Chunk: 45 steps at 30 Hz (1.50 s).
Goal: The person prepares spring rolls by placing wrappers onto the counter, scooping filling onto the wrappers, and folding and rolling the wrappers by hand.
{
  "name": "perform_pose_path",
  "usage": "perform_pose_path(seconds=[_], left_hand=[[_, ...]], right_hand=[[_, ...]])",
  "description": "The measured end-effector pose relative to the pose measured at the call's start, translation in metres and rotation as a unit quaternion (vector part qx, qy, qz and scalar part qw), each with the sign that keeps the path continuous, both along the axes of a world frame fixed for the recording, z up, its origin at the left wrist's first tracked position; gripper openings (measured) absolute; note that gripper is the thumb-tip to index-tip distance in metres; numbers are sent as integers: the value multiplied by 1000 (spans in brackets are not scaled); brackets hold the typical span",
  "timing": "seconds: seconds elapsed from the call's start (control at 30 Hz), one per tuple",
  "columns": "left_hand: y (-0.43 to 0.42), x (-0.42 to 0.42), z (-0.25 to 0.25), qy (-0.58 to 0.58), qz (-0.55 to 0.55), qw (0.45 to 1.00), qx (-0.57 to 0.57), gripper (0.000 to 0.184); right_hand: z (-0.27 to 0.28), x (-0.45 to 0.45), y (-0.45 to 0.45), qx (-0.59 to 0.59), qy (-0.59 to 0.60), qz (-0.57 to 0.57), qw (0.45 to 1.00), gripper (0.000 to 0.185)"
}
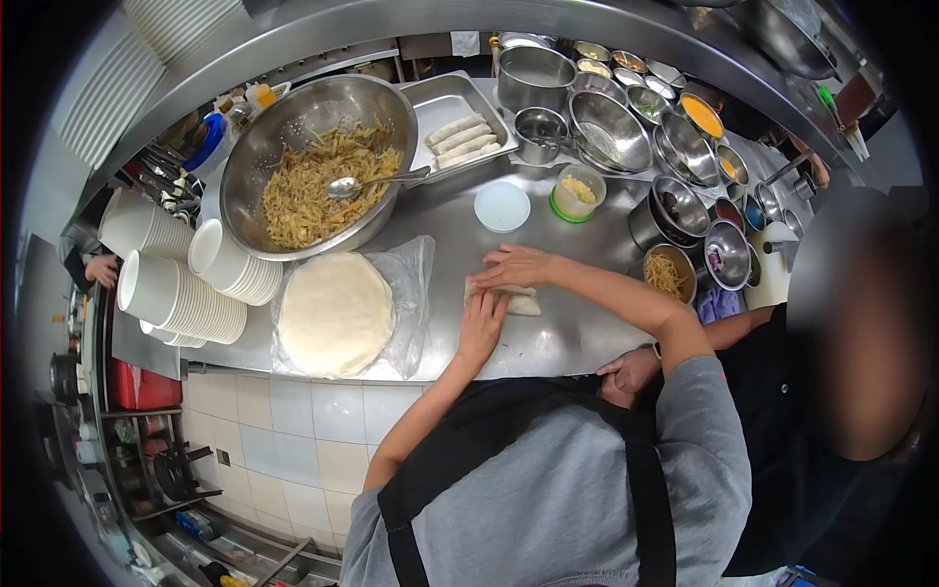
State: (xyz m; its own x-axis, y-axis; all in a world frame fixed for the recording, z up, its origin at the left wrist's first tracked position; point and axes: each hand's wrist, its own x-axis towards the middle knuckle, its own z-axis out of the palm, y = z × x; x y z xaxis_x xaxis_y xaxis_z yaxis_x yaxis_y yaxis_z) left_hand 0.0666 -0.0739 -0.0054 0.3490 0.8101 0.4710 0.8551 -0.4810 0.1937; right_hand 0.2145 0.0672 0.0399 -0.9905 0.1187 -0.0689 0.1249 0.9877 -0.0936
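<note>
A pale dough wrapper [523, 304], partly rolled, lies on the steel worktop. My left hand [481, 328] is at its near left side, fingertips closed on the dough. From the far side my right hand [515, 265] reaches over its left end, fingers together on it. The hands cover part of the wrapper. Left of them, a stack of round flat wrappers [335, 313] rests on a clear plastic bag [415, 303]. Beyond my hands are a small bowl of pale liquid [502, 207] and a green-rimmed tub [575, 193] with yellowish contents.
A large steel bowl [238, 201] holds shredded filling and a spoon [344, 187]. Behind, a metal tray [489, 93] carries several white rolls. Stacked white containers [186, 303] stand left; metal bowls [611, 132] crowd the right. Another person [782, 411] is close at right; another's hand [102, 270] shows left.
</note>
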Motion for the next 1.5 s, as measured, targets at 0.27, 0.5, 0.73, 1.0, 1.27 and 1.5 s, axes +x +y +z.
perform_pose_path(seconds=[0.27, 0.5, 0.73, 1.0, 1.27, 1.5], left_hand=[[2, 0, -3, 3, 7, 1000, 2, 39], [1, -1, -4, -13, -2, 1000, -16, 39], [3, 0, 0, -11, 0, 1000, -22, 40], [2, 0, 2, -12, -1, 999, -37, 39], [5, -2, 1, -15, -15, 1000, -21, 38], [7, -3, -2, 0, -22, 1000, -10, 38]], right_hand=[[-19, -3, -7, 69, 67, -8, 995, 42], [18, 4, 10, 115, 161, -257, 946, 29], [-3, 12, 33, 159, 122, -296, 934, 11], [19, 20, -13, -61, 158, -234, 957, 17], [-8, 75, -32, -53, 20, -75, 996, 47], [-8, 74, -34, -84, 49, -74, 993, 46]])
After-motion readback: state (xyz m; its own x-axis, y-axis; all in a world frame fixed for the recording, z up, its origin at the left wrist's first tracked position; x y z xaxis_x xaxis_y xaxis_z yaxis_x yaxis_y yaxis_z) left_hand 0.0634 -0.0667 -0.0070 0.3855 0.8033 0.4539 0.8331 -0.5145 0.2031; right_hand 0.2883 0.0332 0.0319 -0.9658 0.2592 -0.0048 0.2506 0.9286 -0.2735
